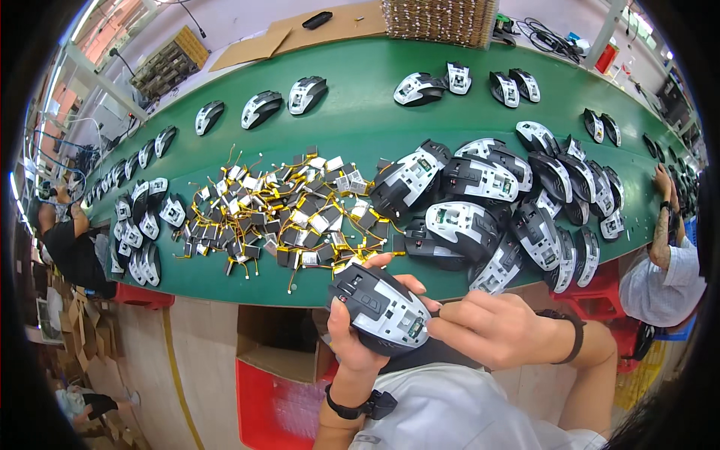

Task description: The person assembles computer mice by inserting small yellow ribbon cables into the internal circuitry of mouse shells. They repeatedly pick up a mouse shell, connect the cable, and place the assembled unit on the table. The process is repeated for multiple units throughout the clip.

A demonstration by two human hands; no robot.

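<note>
left hand (355, 346) is gripping a silver-and-black mouse (375, 306) at the edge of the counter (360, 112), while the right hand (491, 326), contents unclear, is pinching beside the fragile-looking circuit board (415, 328), the mouse likely being light, stiff and safest held by its flanks.

A partly assembled computer mouse (373, 304), black-sided with a silver-grey upper panel, is held aloft at the near edge of the green table (360, 81). Its darker end is directed obliquely toward the table; rectangular openings are exposed in the panel, and a small green part is seen near the opposite end.
</note>
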